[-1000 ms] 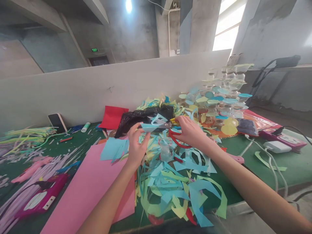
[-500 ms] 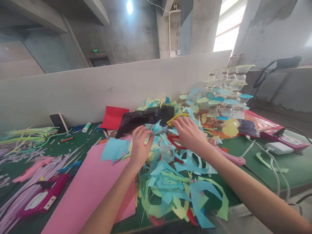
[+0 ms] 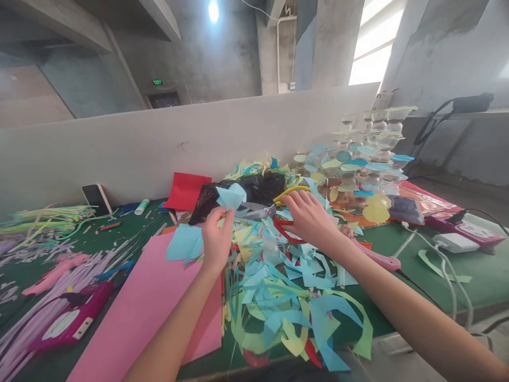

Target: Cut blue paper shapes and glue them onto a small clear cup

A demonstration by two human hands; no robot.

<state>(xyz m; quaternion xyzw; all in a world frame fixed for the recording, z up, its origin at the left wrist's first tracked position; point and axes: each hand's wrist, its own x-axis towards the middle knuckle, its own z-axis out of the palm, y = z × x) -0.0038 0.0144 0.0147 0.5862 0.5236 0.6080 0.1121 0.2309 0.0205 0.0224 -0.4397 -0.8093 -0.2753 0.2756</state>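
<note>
My left grip pinches a pale blue paper scrap near the middle of the frame, just beside the silver blades of the scissors, whose handles my right grip closes around. Below them, a heap of blue and green paper offcuts lies on the green desk, with a pink card sheet to the left and a black plastic bag behind.

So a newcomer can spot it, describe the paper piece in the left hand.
On the green-topped table, find the crumpled black plastic bag. In front of it, the left hand pinches a pale blue angular paper piece, the only scrap lifted above the paper-scrap heap.
</note>
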